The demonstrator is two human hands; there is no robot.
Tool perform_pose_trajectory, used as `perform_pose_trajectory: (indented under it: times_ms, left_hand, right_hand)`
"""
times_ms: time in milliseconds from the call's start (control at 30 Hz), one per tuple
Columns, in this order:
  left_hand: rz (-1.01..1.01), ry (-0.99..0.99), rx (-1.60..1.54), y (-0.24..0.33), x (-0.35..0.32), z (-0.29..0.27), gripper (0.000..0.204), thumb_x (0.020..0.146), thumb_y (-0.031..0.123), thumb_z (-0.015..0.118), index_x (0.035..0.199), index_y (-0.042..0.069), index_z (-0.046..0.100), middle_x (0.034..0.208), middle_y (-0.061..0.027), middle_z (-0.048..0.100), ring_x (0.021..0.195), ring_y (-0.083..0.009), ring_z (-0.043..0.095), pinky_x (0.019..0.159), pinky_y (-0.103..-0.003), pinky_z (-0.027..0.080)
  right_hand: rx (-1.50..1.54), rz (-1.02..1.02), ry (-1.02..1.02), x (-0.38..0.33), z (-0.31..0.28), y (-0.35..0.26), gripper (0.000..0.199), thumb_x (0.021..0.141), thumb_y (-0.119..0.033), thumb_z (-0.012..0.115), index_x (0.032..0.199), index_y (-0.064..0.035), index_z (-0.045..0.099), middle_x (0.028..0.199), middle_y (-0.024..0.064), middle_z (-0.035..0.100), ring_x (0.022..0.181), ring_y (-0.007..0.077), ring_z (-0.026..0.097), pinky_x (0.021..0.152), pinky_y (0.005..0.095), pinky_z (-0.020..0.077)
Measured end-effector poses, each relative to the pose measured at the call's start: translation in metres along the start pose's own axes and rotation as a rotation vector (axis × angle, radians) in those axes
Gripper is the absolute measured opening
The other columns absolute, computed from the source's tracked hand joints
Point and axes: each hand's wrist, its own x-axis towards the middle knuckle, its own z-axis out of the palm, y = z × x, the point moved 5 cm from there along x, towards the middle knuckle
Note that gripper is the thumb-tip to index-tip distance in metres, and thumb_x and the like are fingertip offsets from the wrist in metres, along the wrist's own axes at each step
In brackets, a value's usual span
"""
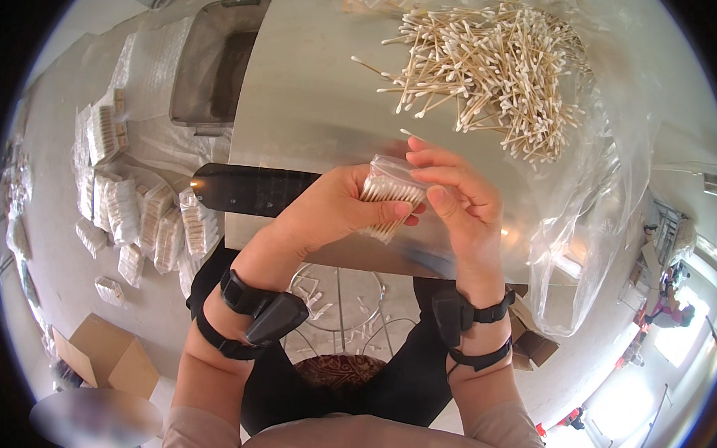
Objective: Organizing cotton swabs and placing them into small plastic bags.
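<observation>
A small clear zip bag of cotton swabs [389, 195] is held over the near part of the metal table. My left hand [339, 203] grips its left side, with the thumb across the front and fingers behind. At the bag's upper right corner is my right hand [466, 196], its thumb and fingers closing on the edge while the index finger reaches past it. The tip of a single swab [406, 132] shows just beyond that finger; whether the finger touches it I cannot tell. Farther back lies a big heap of loose cotton swabs [498, 79].
A clear plastic sheet [603, 232] drapes over the table's right side. On the floor at left lie several filled swab bags [149, 217]. A grey bin [210, 69] stands beyond them, an open cardboard box [113, 358] nearer. Swabs are scattered under the stool ring [336, 302].
</observation>
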Motion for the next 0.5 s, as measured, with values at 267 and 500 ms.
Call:
perform_pose_trajectory:
  times_ms: [267, 500]
  left_hand:
    - [0.107, 0.071, 0.131, 0.0013, 0.0024, -0.0014, 0.020, 0.091, 0.011, 0.071, 0.110, 0.004, 0.068, 0.094, 0.0029, 0.069, 0.083, -0.0030, 0.059, 0.076, -0.023, 0.049]
    - [0.218, 0.137, 0.272, 0.0050, 0.0017, -0.0027, 0.023, 0.089, 0.011, 0.073, 0.110, 0.002, 0.068, 0.093, 0.0029, 0.068, 0.083, -0.0029, 0.056, 0.073, -0.023, 0.048]
  right_hand:
    - [-0.184, -0.109, 0.023, 0.0002, 0.0042, -0.0023, 0.011, 0.088, 0.005, 0.065, 0.096, 0.0002, 0.070, 0.105, 0.0124, 0.068, 0.114, 0.0237, 0.061, 0.063, 0.0275, 0.0599]
    - [-0.244, -0.088, 0.181, -0.0011, 0.0072, -0.0098, 0.010, 0.086, 0.002, 0.069, 0.095, -0.0016, 0.071, 0.099, 0.0088, 0.066, 0.094, 0.0180, 0.064, 0.072, 0.0278, 0.0548]
